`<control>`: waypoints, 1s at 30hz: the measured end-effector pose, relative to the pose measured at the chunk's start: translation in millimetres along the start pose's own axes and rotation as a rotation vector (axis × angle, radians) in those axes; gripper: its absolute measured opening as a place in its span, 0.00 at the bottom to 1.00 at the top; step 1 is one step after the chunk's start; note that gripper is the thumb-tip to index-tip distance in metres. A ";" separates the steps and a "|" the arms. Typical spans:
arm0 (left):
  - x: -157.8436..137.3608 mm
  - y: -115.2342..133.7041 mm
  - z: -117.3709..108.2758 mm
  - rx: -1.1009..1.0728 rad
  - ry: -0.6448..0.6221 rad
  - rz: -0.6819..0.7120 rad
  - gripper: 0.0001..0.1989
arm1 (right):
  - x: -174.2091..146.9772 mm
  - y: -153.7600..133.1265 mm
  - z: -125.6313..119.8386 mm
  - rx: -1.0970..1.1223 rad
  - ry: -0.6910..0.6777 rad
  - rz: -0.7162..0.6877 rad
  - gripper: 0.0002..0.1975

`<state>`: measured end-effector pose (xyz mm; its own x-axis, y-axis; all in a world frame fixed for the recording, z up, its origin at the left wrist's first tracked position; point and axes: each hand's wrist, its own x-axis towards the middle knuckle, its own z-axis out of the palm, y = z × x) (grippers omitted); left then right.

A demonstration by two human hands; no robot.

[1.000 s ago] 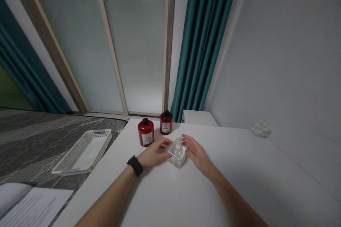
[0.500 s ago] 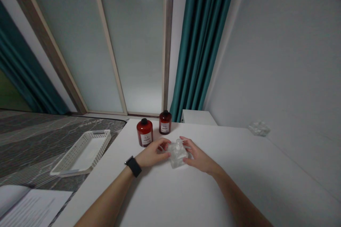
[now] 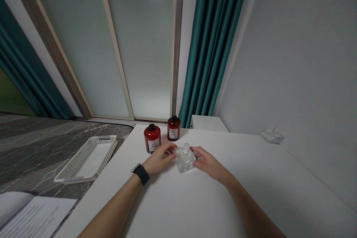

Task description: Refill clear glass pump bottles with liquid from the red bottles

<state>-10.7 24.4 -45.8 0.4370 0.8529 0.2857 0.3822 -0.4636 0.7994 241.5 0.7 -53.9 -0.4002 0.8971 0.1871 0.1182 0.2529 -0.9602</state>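
A small clear glass bottle [image 3: 185,160] with a squarish body and a round-topped neck is on the white table [image 3: 178,204]. My left hand [image 3: 161,157] grips its left side between thumb and fingers, a dark watch on the wrist. On the opposite edge, my right hand [image 3: 205,162] holds it with curled fingertips and thumb. Behind my left hand stands a red bottle [image 3: 152,140] with a black cap and white label. A second red bottle [image 3: 173,129] is just beyond, to the right.
A clear glass object [image 3: 272,136] sits at the table's far right, by the wall. To the left, a white perforated basket [image 3: 89,160] lies off the table on a grey patterned surface. An open book [image 3: 41,214] is at the lower left.
The clear bottle has shifted slightly away from me and left, turning a little. My right fingers have drawn back from around its neck to its right edge.
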 end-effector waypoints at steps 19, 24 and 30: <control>-1.2 27.3 28.8 0.040 0.232 0.089 0.13 | 2.2 8.9 31.0 -0.308 0.117 -0.041 0.40; -0.8 30.6 30.5 0.030 0.265 0.049 0.14 | 1.7 12.7 34.3 -0.322 0.118 -0.012 0.47; -1.7 31.3 28.1 0.007 0.252 0.055 0.12 | -0.5 10.7 33.1 -0.315 0.094 0.031 0.52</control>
<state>23.5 1.7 -36.1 0.2414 0.8587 0.4522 0.3693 -0.5122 0.7755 212.9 -9.0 -71.1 -0.3078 0.9319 0.1917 0.4097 0.3117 -0.8573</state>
